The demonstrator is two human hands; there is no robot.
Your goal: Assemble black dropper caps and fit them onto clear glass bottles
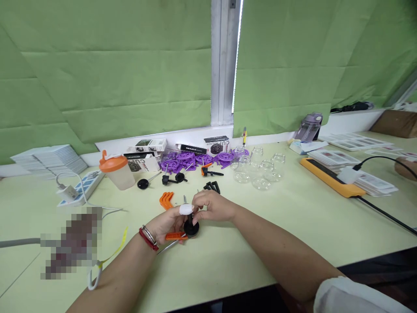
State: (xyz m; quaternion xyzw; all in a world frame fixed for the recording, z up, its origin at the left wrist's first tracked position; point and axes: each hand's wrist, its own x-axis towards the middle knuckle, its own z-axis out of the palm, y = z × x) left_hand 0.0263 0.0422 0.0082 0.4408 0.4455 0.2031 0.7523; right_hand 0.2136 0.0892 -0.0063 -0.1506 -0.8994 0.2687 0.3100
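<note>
My left hand [171, 222], its thumb wrapped in white, is closed around a small assembly with a black round base [191, 228]. An orange handle-like piece [175, 236] and a thin metal rod stick out on its lower left. My right hand [210, 205] has its fingers bent in a pinch at the upper black part of the same assembly; the exact contact is hidden by the fingers. Just beyond the hands lie curved orange handles [166, 200] and several short black pieces [213, 187]. Farther back is an orange-and-black crank part [211, 171].
Purple wheel-shaped parts [185, 160] and printed boxes [143, 161] line the wall. Clear glass jars [261, 178] stand right of them. An orange-lidded cup [117, 173] and white power strip [85, 187] are left; an orange power strip [329, 176] with a cable is right.
</note>
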